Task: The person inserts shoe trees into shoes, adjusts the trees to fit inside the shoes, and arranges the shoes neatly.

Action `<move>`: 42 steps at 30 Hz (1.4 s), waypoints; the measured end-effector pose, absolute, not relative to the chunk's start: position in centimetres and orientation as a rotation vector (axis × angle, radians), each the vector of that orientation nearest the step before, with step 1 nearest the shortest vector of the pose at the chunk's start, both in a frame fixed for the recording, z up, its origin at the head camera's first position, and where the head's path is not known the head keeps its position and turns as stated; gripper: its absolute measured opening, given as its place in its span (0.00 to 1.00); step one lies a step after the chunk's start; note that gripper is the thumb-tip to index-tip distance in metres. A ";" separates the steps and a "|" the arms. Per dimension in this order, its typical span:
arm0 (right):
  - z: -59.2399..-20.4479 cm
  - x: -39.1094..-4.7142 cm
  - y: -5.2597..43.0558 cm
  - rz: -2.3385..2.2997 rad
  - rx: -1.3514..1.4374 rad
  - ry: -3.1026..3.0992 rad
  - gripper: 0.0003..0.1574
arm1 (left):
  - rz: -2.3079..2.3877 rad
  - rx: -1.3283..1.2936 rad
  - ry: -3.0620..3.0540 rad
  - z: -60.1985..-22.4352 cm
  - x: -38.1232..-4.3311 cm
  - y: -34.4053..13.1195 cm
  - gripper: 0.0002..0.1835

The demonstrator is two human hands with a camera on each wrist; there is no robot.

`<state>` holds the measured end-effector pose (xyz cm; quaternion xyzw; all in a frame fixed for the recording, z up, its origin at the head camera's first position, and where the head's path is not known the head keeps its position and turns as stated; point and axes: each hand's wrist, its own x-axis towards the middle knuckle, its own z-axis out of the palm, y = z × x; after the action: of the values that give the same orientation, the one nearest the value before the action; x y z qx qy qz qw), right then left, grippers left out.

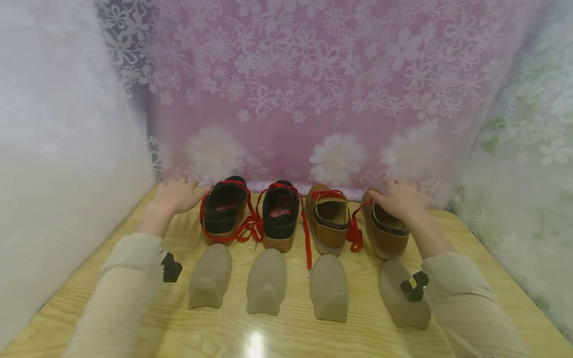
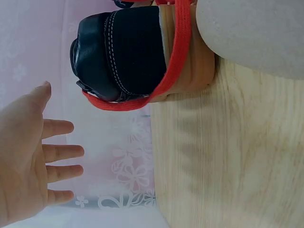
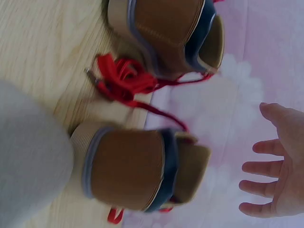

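Two black shoes [image 1: 219,220] [image 1: 279,226] and two brown shoes [image 1: 330,231] [image 1: 388,236] stand in a row, heels toward me, with loose red laces [image 1: 309,238]. My left hand [image 1: 176,195] is beside the leftmost black shoe, fingers spread and straight, holding nothing; in the left wrist view its palm [image 2: 21,156] shows. My right hand [image 1: 403,199] hovers by the rightmost brown shoe, hiding part of its toe in the head view. In the right wrist view that hand's fingers [image 3: 261,168] are extended and apart from the shoe.
Several beige shoe inserts [image 1: 210,276] lie in a row in front of the shoes, one behind each heel. The wooden table [image 1: 215,338] ends at a pink flowered curtain [image 1: 286,124]. Pale curtains [image 1: 67,149] hang at both sides.
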<state>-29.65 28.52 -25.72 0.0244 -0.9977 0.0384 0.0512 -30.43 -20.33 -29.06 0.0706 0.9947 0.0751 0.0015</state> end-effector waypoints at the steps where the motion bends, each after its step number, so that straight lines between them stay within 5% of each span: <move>1: -25.6 -29.7 28.1 0.118 0.077 -3.037 0.52 | 0.234 0.225 3.125 -29.1 -30.4 -20.3 0.40; 10: -25.2 -30.1 24.3 0.134 0.267 -2.941 0.37 | 0.176 0.290 3.165 -29.7 -30.0 -21.0 0.33; 42: -25.0 -30.8 14.0 0.224 0.591 -2.942 0.33 | 0.131 0.392 3.089 -29.7 -26.2 -20.1 0.22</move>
<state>-30.79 13.96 -25.02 0.1960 -0.9755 0.0744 0.0663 -26.24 -20.13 -29.69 0.1258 0.9911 0.0421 0.0124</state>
